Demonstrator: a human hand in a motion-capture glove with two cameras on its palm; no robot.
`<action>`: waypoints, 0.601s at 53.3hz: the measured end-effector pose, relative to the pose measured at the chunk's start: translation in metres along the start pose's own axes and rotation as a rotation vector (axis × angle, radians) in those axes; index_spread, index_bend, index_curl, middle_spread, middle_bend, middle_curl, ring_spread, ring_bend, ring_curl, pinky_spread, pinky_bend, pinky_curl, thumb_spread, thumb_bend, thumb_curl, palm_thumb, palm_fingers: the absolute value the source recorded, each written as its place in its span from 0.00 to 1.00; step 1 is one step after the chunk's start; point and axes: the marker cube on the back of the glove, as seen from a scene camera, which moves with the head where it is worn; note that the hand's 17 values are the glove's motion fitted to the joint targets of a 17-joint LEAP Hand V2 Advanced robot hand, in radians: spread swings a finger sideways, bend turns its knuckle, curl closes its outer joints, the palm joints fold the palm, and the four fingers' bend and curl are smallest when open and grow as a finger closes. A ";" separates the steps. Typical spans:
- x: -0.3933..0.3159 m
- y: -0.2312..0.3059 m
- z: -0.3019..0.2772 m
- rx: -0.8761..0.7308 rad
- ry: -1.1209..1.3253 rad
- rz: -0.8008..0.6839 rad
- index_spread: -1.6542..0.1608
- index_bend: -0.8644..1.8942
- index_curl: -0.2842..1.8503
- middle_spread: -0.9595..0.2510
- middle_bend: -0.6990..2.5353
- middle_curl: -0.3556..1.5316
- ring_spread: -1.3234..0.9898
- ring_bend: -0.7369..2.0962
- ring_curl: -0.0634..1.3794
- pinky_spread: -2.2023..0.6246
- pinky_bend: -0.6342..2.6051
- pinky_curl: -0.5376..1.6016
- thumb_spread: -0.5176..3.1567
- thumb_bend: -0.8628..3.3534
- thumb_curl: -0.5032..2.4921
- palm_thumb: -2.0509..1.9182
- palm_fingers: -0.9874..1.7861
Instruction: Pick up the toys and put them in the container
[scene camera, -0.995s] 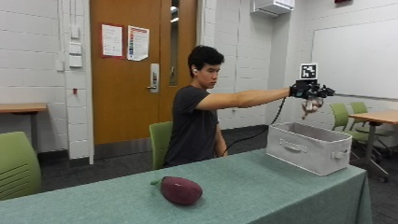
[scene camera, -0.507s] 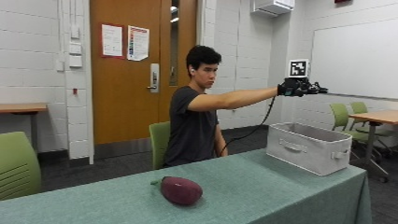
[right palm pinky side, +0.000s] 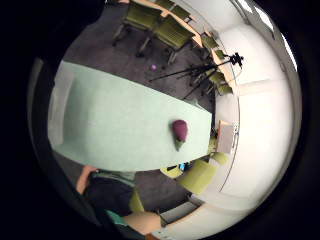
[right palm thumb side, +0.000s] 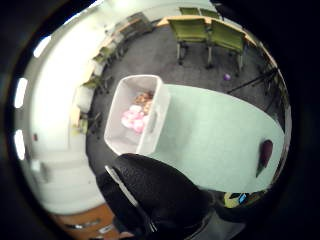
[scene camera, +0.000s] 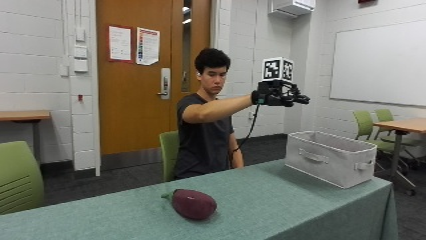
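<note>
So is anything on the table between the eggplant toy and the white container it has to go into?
Nothing visible. The eggplant toy lies alone on the green table, with bare cloth between it and the white container at the table's end. The gloved right hand is raised high, holding nothing.

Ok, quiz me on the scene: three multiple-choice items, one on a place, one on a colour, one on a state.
1. Where is the eggplant?
A. in the bin
B. on the table
C. in the hand

2. What colour is the tablecloth?
A. green
B. red
C. white

3. What is the right hand doing?
A. resting on the table
B. gripping the bin
C. raised in the air, touching nothing

Key: 1 B, it lies on the cloth, apart from the bin. 2 A, pale green. 3 C, it is up at head height, off the table.
</note>
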 end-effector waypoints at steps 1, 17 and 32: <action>0.012 0.001 0.003 0.000 0.034 0.075 0.79 0.36 0.28 0.76 0.28 0.38 0.50 0.32 0.20 0.76 0.39 0.40 0.38 0.17 0.22 0.46 0.32; 0.186 0.064 0.055 -0.021 0.089 0.331 0.78 0.37 0.28 0.74 0.29 0.40 0.48 0.32 0.19 0.76 0.37 0.40 0.38 0.17 0.20 0.46 0.33; 0.280 0.090 0.149 -0.082 0.006 0.431 0.77 0.37 0.28 0.73 0.29 0.40 0.47 0.32 0.20 0.76 0.38 0.41 0.38 0.17 0.20 0.47 0.34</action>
